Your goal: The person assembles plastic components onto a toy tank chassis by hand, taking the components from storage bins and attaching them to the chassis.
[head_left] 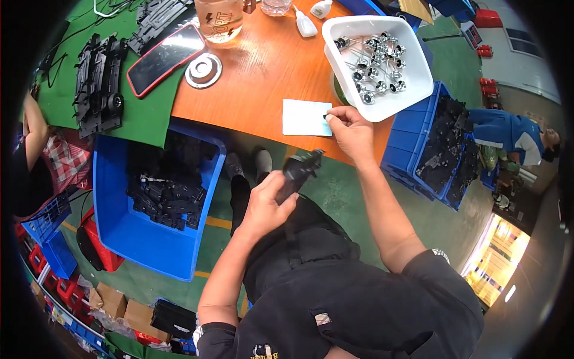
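My left hand (pixel 269 204) is closed around a black plastic part (pixel 301 170), held in front of the table edge. The part is blurred, so its details are hard to make out. My right hand (pixel 353 133) pinches a small dark piece (pixel 326 116) between thumb and fingertips. Those fingertips are at the right edge of a pale blue, flat card or pad (pixel 299 118) near the front of the orange wooden table (pixel 239 99). Just beyond my right hand, a white plastic tub (pixel 411 106) holds several small wheels on thin metal axles.
Blue crates of black parts stand left (pixel 200 239) and right (pixel 406 152). On the green cloth (pixel 149 119) lie a black toy chassis (pixel 98 87) and a red-edged phone (pixel 164 60). A round lid (pixel 203 70), jar (pixel 219 21) and small white bottle (pixel 305 24) sit farther back. People are at both sides.
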### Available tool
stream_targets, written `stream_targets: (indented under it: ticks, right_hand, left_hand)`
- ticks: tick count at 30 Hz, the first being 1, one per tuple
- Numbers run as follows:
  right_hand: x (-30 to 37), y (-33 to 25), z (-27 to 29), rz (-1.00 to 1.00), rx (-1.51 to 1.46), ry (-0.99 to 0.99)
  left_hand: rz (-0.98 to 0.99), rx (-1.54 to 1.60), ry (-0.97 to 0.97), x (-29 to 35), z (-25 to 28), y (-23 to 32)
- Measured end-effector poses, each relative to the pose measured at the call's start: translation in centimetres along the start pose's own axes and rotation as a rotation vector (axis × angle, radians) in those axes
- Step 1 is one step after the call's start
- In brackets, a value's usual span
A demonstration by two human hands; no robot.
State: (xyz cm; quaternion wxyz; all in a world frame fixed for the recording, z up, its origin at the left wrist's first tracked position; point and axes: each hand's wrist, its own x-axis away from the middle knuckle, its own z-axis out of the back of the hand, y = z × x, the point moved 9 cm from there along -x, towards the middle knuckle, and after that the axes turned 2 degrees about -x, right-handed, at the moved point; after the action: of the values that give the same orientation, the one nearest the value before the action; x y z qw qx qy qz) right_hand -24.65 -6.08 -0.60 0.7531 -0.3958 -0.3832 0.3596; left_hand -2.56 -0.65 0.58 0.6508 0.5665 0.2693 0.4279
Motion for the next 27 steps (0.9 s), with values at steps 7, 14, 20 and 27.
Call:
stream_targets:
  ticks: [7,14,20,27]
  right_hand:
    - [-0.9,0.0,-2.0,0.052,0.091,-0.072]
    - [-0.9,-0.8,-2.7,0.086,0.201,-0.07]
    - [-1.0,-0.8,-3.2,0.114,0.237,-0.082]
    - [-1.0,-1.7,-3.4,0.305,0.376,-0.065]
  left_hand:
    - [-0.112,-0.306,-0.179,-2.2,-1.7,1.8]
    - [-0.03,-0.495,-0.218,-3.1,-2.6,0.5]
    - [0.005,-0.503,-0.223,-3.3,-2.7,0.3]
    - [0.0,-0.5,-0.218,-3.4,-2.8,0.0]
